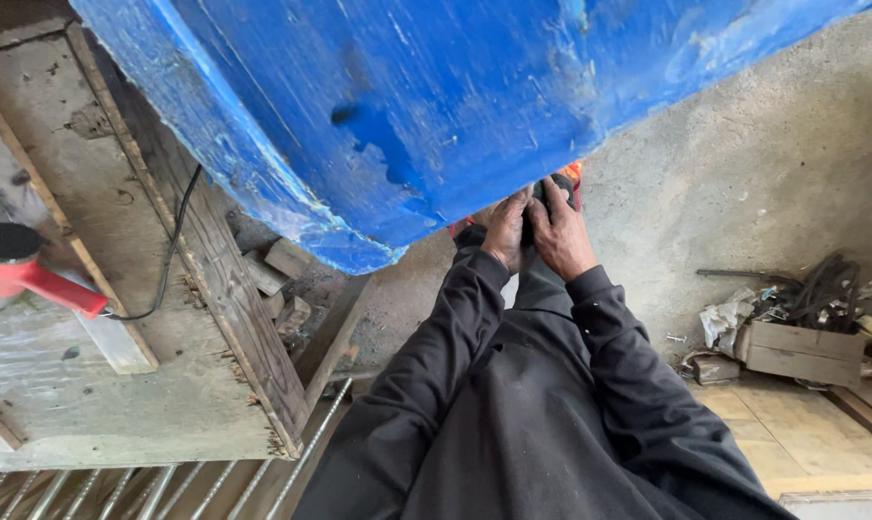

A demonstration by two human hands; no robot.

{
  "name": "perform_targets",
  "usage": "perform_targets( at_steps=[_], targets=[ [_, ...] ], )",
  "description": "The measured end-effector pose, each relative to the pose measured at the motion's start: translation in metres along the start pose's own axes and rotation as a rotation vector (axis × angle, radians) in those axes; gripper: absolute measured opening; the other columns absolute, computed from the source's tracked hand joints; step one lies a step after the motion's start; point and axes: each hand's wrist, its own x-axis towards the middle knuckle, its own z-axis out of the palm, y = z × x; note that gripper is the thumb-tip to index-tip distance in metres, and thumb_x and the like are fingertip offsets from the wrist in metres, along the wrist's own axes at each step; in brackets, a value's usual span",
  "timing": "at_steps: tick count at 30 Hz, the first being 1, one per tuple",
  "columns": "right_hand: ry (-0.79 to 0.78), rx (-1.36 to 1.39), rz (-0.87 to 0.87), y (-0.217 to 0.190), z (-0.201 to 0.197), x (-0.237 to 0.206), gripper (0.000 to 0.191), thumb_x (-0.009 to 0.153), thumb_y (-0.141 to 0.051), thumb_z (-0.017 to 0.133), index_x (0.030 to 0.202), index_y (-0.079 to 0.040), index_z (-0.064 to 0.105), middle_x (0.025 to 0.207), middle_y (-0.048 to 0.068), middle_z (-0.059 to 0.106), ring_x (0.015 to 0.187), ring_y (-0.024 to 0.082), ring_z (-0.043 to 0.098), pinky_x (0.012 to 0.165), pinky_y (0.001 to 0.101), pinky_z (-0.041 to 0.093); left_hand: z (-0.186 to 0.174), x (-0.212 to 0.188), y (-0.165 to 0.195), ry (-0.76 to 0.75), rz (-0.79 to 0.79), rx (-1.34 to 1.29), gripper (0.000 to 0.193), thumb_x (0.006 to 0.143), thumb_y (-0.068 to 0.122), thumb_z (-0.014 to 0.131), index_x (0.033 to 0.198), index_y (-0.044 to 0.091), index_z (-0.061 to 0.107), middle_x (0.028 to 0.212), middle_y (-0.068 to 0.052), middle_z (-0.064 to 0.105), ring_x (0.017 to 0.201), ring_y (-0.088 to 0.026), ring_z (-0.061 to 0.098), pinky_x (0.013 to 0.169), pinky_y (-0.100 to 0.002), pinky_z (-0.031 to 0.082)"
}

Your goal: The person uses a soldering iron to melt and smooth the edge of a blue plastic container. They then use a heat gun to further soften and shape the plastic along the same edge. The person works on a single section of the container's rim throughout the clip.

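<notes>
A big blue painted panel (426, 87), scuffed and chipped, fills the top of the view and tilts over me. Just under its lower edge my left hand (506, 231) and my right hand (561, 229) press together around a dark tool with a red-orange part (572, 173) that peeks out above my fingers. The blue panel hides most of that tool. Both my arms are in dark sleeves, and my dark-clothed legs are below them.
A rough wooden workbench (147, 289) stands on the left with a red power tool (22, 274) and its black cord (171, 250) on it. Wood offcuts (282, 265) lie beneath the panel. A box of scrap and cables (806, 327) sits right on the concrete floor. Steel rods (166, 486) lie bottom left.
</notes>
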Motion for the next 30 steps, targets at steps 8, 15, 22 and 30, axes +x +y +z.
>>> perform_targets(
  at_steps=[8,15,22,30],
  targets=[
    [-0.013,-0.055,0.044,0.027,0.014,0.005,0.044,0.107,-0.027,0.051,0.144,-0.005,0.05,0.127,0.031,0.064,0.11,0.052,0.062,0.087,0.0544,0.05,-0.019,0.018,-0.012,0.118,0.175,0.338,0.051,0.101,0.045,0.064,0.13,0.002,0.063,0.125,-0.005,0.064,0.114,-0.018,0.06,0.1,-0.035,0.05],
    [0.042,0.04,-0.088,0.031,0.012,0.0,0.049,0.106,-0.027,0.056,0.148,-0.003,0.048,0.127,0.031,0.064,0.115,0.048,0.064,0.094,0.0489,0.051,0.003,0.002,-0.003,0.145,0.025,0.166,0.068,0.097,0.055,0.065,0.128,-0.005,0.062,0.117,-0.011,0.069,0.106,-0.02,0.065,0.096,-0.035,0.052],
    [0.046,-0.036,-0.059,0.027,0.004,-0.015,0.047,0.103,-0.027,0.061,0.146,-0.009,0.053,0.102,0.031,0.068,0.094,0.049,0.068,0.077,0.049,0.055,0.012,-0.019,-0.018,0.132,0.076,0.21,0.063,0.093,0.057,0.061,0.122,0.001,0.065,0.109,-0.008,0.074,0.1,-0.015,0.069,0.093,-0.028,0.054],
    [0.024,-0.058,-0.027,0.023,-0.003,-0.004,0.048,0.103,-0.028,0.06,0.147,-0.009,0.052,0.095,0.03,0.069,0.087,0.047,0.07,0.072,0.0484,0.055,-0.014,0.007,-0.034,0.097,0.127,0.183,0.063,0.115,0.05,0.064,0.116,-0.013,0.058,0.099,-0.012,0.055,0.091,-0.022,0.053,0.086,-0.038,0.047]
  ],
)
